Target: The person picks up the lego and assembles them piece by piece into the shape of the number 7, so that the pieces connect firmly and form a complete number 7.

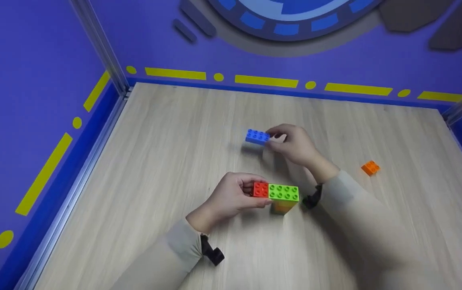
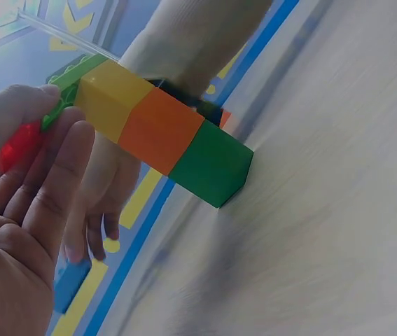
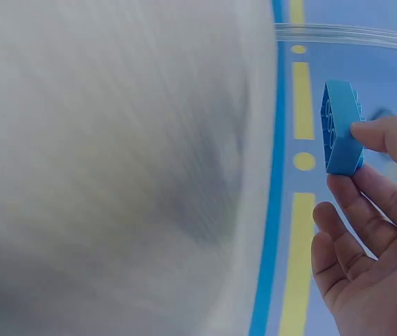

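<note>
My left hand point(image 1: 231, 195) grips a stack of toy building bricks at its top end. Between its fingers sits a red brick point(image 1: 260, 189), side by side with a long lime green brick point(image 1: 283, 192). In the left wrist view, a column of a yellow brick point(image 2: 113, 98), an orange brick point(image 2: 162, 131) and a dark green brick point(image 2: 212, 164) extends from the lime one. Farther back, my right hand point(image 1: 295, 145) pinches one end of a blue brick point(image 1: 256, 136) between thumb and fingers. That brick is held above the table, studs up, its hollow underside showing in the right wrist view.
A loose orange brick point(image 1: 370, 168) lies on the wooden table point(image 1: 174, 133) to the right of the right forearm. Purple-blue panels point(image 1: 174, 52) with yellow markings wall the table at the back and sides. Black bands with small devices sit on both wrists.
</note>
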Motion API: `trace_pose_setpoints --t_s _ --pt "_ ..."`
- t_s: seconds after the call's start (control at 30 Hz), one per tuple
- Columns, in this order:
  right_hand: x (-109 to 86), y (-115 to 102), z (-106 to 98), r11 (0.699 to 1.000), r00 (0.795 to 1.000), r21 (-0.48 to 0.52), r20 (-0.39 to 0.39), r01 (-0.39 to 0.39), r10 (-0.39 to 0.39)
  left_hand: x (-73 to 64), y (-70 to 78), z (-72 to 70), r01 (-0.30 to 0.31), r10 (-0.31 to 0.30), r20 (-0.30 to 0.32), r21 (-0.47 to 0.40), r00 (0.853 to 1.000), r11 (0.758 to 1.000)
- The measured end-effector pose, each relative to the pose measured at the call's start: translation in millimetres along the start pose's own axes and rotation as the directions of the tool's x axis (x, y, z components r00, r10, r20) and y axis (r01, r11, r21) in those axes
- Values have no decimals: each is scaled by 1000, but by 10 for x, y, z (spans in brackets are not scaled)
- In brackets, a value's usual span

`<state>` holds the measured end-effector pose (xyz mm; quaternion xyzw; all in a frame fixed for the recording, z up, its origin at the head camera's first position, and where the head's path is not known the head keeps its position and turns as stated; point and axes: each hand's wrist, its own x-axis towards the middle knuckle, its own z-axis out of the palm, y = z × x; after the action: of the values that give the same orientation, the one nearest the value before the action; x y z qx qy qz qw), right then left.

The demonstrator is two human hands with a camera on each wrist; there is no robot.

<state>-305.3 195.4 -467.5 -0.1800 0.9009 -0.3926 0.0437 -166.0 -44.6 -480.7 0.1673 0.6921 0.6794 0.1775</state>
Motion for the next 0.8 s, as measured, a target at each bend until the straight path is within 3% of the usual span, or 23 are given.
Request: trace_pose_setpoints --t_s 0.57,0.8 --pt "-721 -209 -289 994 988 76 -134 82 -72 8 -30 40 30 -28 22 -83 999 996" --pt "-972 -367 -358 980 967 109 -209 169 -144 12 -11 29 23 -22 21 -78 1000 997"
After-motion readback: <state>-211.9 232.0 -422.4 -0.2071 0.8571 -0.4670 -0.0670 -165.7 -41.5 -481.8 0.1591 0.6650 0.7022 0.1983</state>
